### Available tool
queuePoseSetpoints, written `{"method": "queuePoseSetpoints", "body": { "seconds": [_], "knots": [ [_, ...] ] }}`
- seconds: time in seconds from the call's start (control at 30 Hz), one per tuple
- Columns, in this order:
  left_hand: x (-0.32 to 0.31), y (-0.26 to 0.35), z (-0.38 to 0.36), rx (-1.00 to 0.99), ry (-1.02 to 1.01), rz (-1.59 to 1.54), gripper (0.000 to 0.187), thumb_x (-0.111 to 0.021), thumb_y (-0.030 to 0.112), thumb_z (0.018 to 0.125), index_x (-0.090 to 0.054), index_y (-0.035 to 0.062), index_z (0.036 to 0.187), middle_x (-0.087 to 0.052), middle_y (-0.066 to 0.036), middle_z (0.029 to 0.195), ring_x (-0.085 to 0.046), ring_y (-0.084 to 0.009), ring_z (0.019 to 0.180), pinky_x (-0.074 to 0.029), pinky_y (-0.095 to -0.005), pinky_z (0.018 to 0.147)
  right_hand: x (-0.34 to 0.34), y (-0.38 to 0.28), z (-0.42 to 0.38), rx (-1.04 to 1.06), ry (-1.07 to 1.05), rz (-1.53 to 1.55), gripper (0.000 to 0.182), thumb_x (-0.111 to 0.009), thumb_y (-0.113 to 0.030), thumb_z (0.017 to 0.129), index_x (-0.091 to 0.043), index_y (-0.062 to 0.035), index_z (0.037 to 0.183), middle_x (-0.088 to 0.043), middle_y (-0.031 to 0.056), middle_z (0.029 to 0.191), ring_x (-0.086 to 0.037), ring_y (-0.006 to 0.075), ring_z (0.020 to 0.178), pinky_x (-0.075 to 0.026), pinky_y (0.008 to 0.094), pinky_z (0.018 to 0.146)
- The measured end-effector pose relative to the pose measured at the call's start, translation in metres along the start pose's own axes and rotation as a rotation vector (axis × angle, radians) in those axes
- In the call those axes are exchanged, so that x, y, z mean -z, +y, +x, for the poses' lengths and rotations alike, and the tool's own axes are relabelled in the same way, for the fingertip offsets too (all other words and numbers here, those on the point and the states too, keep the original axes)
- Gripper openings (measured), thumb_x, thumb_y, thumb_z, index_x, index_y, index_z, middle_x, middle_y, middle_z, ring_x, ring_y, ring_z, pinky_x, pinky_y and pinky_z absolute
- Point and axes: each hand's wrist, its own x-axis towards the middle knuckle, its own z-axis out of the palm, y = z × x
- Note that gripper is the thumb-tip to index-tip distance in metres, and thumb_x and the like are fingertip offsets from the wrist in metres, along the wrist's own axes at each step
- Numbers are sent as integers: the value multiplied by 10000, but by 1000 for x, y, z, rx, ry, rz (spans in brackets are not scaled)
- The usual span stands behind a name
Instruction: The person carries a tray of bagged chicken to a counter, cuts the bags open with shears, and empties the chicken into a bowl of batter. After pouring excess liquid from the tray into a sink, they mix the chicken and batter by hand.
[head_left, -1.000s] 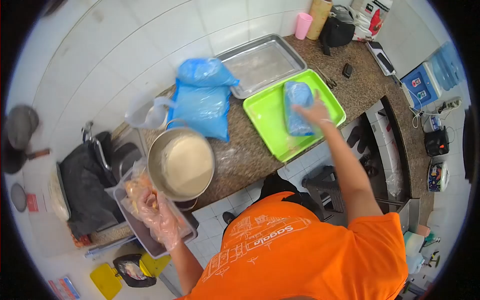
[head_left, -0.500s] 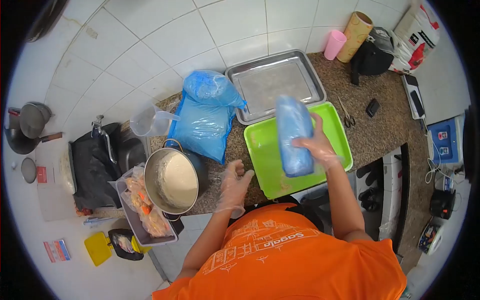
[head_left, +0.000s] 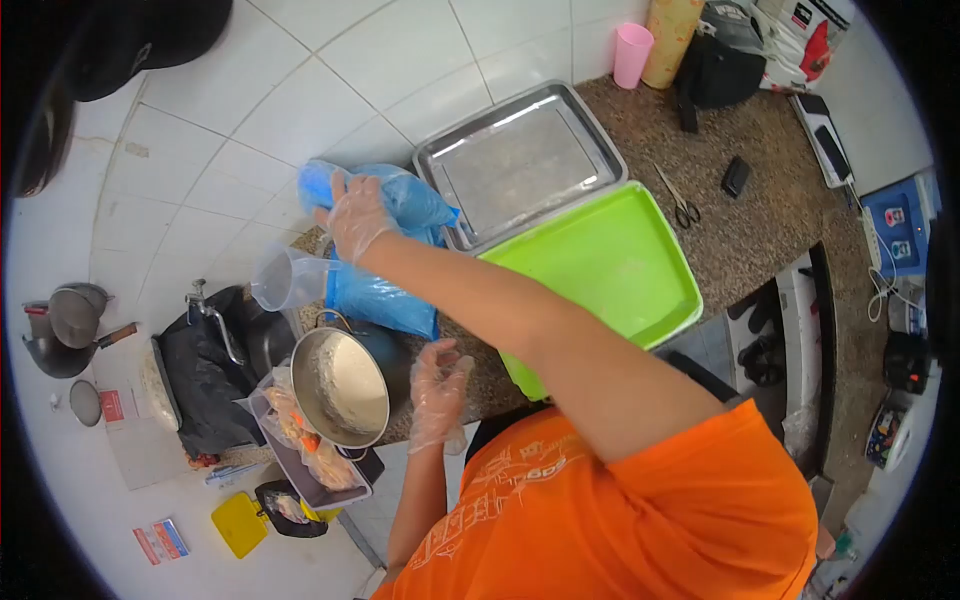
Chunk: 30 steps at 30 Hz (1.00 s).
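Observation:
My right hand [head_left: 358, 220], in a clear plastic glove, reaches across to the wall side of the counter. It grips a roll of blue plastic [head_left: 316, 184], partly hidden behind the fingers, beside the upper of two filled blue bags [head_left: 415, 200]. The lower blue bag [head_left: 375, 300] lies partly under my forearm. My left hand [head_left: 440, 390], also gloved, hovers by the counter edge, fingers loosely bent and apart, with nothing in it. Just left of it stands a pot [head_left: 385, 365] of pale dough or batter [head_left: 348, 385]. A bright green tray [head_left: 600, 265] lies under my right arm.
A metal tray [head_left: 520, 165] touches the green one. A clear jug [head_left: 285, 278] stands near the sink tap [head_left: 215, 320]. Beside the pot is a bin of bagged orange-and-tan food [head_left: 310, 440]. Scissors [head_left: 682, 205] and a pink cup [head_left: 632, 55] sit farther right.
My right hand has carried the blue roll from above the green tray leftward to the blue bags. My left hand has shifted slightly left and down. The camera view has turned somewhat.

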Motion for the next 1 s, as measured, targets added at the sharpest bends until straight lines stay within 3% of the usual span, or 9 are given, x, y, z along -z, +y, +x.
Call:
{"method": "queuePoseSetpoints", "body": {
  "seconds": [0.13,0.17,0.2,0.3,0.33,0.4,0.63,0.83,1.0],
  "knots": [
    [41,12,-16,-194,48,15,316,-751,28,895,-657,27,1197,-666,-92,1127,-647,-185,972,-528,-309,842,39,89,-79,-149,324,432,501,-618,-354,935,-613,-72,1349,-588,260,1388,-578,379,1278,-448,517,1047],
    [56,16,-24,-235,90,-6,304,-741,22,901,-659,24,1194,-670,-94,1124,-649,-185,965,-527,-307,849,50,134,-106,-359,71,338,360,-600,-297,959,-655,-54,1219,-668,195,1198,-642,390,1144,-496,537,975],
    [72,21,-34,-266,147,-22,292,-730,17,908,-660,21,1191,-674,-97,1122,-651,-184,957,-527,-305,856,5,203,-152,-368,425,391,295,-549,-234,1003,-663,-52,1205,-661,216,1214,-666,383,1084,-524,520,927],
    [124,18,-48,-238,425,39,238,-706,42,942,-660,-3,1171,-677,-86,1079,-640,-166,963,-518,-306,859,79,319,-260,-962,-11,-46,259,-593,-199,986,-676,2,1125,-722,268,1088,-700,425,1033,-547,524,879],
    [139,18,-50,-191,514,124,238,-710,71,948,-660,-1,1169,-677,-85,1081,-636,-158,966,-517,-310,854,76,361,-295,-1093,-179,-98,308,-567,-160,985,-671,-37,1248,-685,256,1236,-660,393,1177,-521,507,989],
    [166,16,-47,-123,600,220,259,-717,120,948,-661,-6,1167,-681,-94,1093,-638,-164,972,-519,-318,847,43,439,-369,-734,-153,-127,382,-682,-163,918,-684,-59,1285,-710,243,1189,-641,406,1213,-500,492,1031],
    [235,-7,-19,-145,564,722,326,-714,129,903,-677,-52,1171,-724,-239,1121,-700,-370,1065,-540,-429,912,55,434,-360,-657,-277,-291,417,-743,-165,882,-674,4,1257,-717,247,1111,-684,416,1068,-531,494,961],
    [330,-76,-15,219,563,722,459,-744,241,878,-669,-25,1244,-698,-259,1237,-649,-424,1189,-502,-488,1012,18,484,-367,-703,-163,-177,522,-783,-68,827,-588,-7,1307,-735,183,1065,-713,379,1015,-559,434,930],
    [357,-162,-2,132,291,1043,784,-791,307,826,-475,65,1501,-561,-250,1456,-528,-412,1353,-428,-468,1126,60,476,-373,-1051,124,794,486,-732,-24,891,-552,-19,1342,-709,110,1091,-700,253,944,-570,347,835]
  ]
}}
